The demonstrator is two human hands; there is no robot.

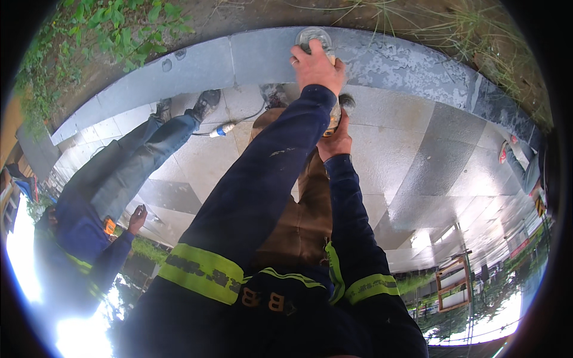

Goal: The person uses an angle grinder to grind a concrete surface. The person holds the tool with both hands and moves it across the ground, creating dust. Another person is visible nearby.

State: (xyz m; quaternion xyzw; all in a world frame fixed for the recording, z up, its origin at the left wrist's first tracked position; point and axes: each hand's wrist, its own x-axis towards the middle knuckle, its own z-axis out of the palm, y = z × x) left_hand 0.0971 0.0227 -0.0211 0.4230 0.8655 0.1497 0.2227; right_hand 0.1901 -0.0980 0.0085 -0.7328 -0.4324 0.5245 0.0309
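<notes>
My left hand is closed over the front end of an angle grinder, right behind its round disc. The disc rests against the top of a grey stone kerb. My right hand grips the yellow-and-black rear body of the angle grinder, which is partly hidden by my left sleeve. Both arms reach forward in dark blue sleeves with yellow-green bands. Pale patches and wet-looking marks show on the kerb to the right of the disc.
A cable with a blue-and-white connector lies on the paving to the left. A person in jeans stands close on the left. Another person's leg shows at far right. Plants and soil lie beyond the kerb.
</notes>
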